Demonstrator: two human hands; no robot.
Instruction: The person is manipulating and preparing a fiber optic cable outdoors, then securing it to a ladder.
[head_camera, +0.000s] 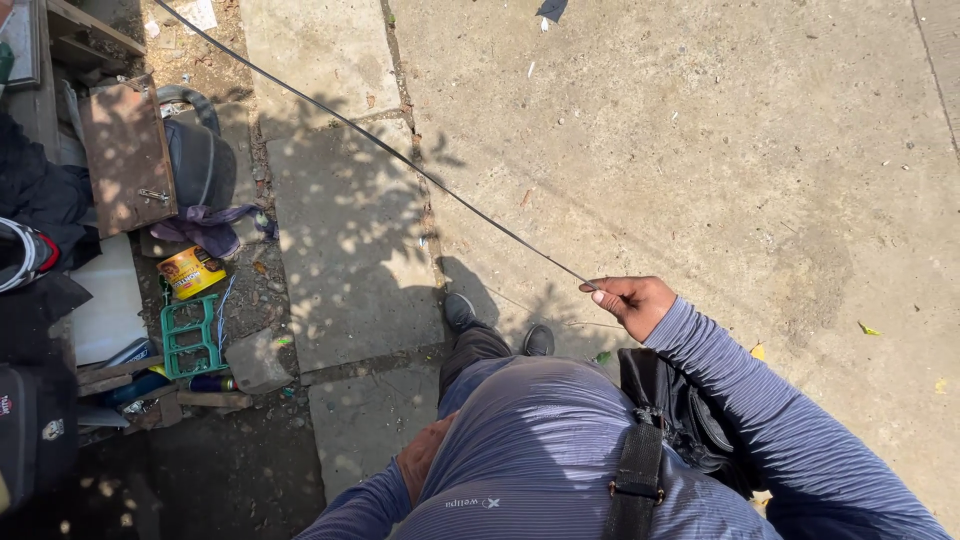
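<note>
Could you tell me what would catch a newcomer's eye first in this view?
First, the long thin dark cable, which runs taut across the concrete pavement from the upper left down to the right hand, which pinches its end. The left hand rests low against the person's body. At the left edge lies a heap of clutter, with a yellow tin and a green plastic frame.

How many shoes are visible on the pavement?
2: left shoe and right shoe, side by side on the concrete below the cable. Both partly hidden by the legs.
</note>
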